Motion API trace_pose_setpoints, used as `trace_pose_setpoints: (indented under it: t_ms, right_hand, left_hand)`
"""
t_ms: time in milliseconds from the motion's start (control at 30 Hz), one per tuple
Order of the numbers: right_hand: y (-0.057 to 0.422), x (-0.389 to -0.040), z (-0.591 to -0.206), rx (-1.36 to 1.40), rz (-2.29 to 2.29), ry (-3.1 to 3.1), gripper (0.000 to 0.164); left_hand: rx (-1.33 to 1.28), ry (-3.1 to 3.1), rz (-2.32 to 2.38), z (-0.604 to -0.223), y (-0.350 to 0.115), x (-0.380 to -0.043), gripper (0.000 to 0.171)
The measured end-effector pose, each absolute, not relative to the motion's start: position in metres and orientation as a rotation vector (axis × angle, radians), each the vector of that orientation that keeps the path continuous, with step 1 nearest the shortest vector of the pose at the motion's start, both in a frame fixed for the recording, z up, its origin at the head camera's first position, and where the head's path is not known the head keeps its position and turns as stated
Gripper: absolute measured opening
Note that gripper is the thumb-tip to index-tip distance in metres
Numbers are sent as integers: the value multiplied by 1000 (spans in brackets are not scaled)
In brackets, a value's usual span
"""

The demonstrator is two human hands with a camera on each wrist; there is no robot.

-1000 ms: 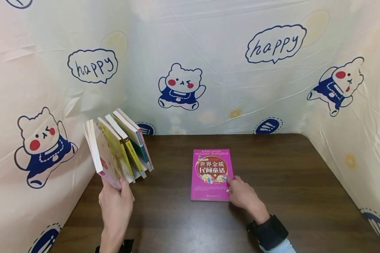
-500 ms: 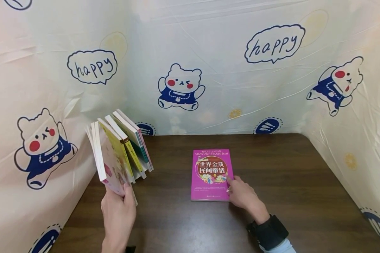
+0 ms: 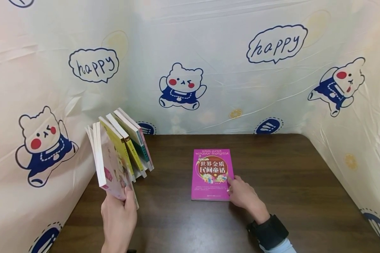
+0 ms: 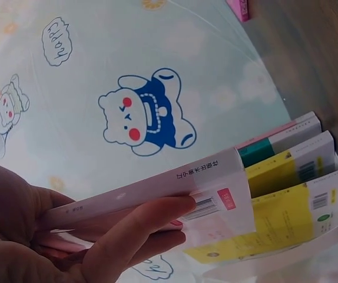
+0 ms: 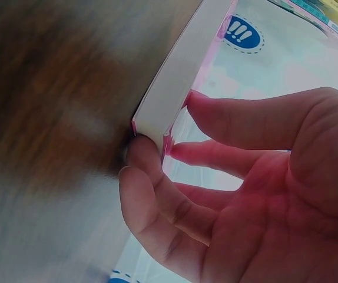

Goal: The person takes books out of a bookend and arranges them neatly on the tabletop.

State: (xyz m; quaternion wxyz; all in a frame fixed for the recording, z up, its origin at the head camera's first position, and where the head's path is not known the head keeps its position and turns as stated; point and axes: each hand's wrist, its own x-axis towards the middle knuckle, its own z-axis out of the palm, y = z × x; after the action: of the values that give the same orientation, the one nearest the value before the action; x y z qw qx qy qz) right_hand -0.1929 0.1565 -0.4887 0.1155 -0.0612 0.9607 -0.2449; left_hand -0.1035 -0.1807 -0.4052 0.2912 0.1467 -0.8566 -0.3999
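Note:
My left hand (image 3: 118,218) grips a pale pink book (image 3: 112,168) by its near end, the thumb on one side. In the left wrist view its white back panel with a barcode (image 4: 204,206) shows; its far end overlaps the upright yellow books (image 4: 281,218). A magenta book (image 3: 210,189) with a round red title panel lies flat on the table. At its right edge is my right hand (image 3: 244,192). Seen from the right wrist, thumb and one finger touch the cover, and other fingers curl against the corner of the white page edge (image 5: 175,71).
Several books (image 3: 133,151) with yellow, teal and pink spines lean upright in a row on the left, a pale curved rim (image 4: 298,254) beside them. The brown table (image 3: 272,165) ends at a printed cloth (image 3: 225,70) behind and at both sides.
My left hand has drawn the pale pink book slightly toward me, so its near end sits lower and a bit farther right. The right hand and magenta book stay put.

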Motion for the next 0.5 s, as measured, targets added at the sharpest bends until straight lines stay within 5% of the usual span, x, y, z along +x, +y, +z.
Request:
trace_pose_setpoints:
  t_ms: [500]
  right_hand:
    - [155, -193, -487, -170, -746, 2808, 63]
  left_hand:
    - [393, -2328, -1085, -403, -175, -94, 37]
